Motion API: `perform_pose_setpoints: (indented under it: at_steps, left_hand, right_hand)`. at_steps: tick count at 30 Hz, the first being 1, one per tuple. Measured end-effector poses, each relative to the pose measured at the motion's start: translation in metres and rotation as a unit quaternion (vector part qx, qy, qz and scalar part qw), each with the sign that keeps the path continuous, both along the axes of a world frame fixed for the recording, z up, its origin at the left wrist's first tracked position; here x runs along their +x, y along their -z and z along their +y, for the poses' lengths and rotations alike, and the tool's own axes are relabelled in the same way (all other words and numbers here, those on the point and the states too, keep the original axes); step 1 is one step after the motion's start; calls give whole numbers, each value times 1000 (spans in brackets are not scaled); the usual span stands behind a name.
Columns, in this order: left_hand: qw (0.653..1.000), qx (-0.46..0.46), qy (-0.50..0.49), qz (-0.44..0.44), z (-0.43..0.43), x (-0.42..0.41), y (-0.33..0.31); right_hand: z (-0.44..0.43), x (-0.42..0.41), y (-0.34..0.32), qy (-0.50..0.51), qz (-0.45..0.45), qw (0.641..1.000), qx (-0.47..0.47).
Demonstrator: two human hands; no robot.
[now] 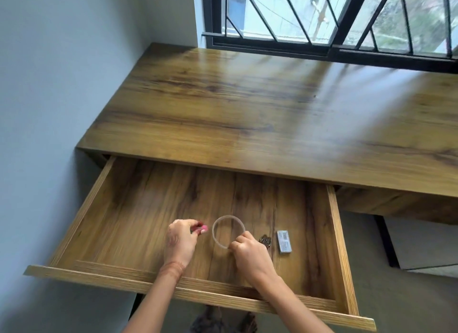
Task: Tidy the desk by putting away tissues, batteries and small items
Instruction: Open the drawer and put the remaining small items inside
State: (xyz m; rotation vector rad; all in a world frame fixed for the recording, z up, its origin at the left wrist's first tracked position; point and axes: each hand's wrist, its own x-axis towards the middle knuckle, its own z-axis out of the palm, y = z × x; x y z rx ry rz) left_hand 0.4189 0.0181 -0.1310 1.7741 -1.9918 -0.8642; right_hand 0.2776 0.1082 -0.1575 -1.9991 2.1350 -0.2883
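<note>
Left hand: your left hand (179, 241) was low inside the open drawer (81, 216); its fingers (195, 225) pinched a small pink item (202, 228) just above the drawer floor.
Right hand: your right hand (247, 252) was curled, thumb and fingers pinching the near edge of a clear ring (230, 217); whether the ring lay flat on the floor or was held just off it, I could not tell.
In the drawer: a small brown item (265, 241) sat just beside your right hand; a grey box (284, 241) lay next to that, near the right wall.
Desk: the desk (247, 104) ran under the window (322, 15); the drawer hung far out from beneath it.
Risk, ring: let go on its edge, it would likely roll toward the back, out of easy reach.
Risk, pink item: dropped from the pinch, it could bounce or skid across the bare floor.
Risk, drawer: leaning on the front rim could strain the runners; a hard shove shut would slide the loose things together.
Writing: the grey box carried dark print on a pale label; too small and blurred to read; no brand made out anywhere.
</note>
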Motion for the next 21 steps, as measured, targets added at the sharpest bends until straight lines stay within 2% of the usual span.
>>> perform_pose_setpoints:
  at_steps: [7,13,21]
  left_hand:
    - [999,11,11,-44,-14,-1,18]
    - [999,36,6,-8,-15,0,22]
    - [997,-68,-10,-26,14,15,-11]
  right_hand:
    - [-8,-1,11,5,14,1000,21]
    - [-8,-2,20,4,15,999,28]
    - [2,9,-4,24,-23,997,-66]
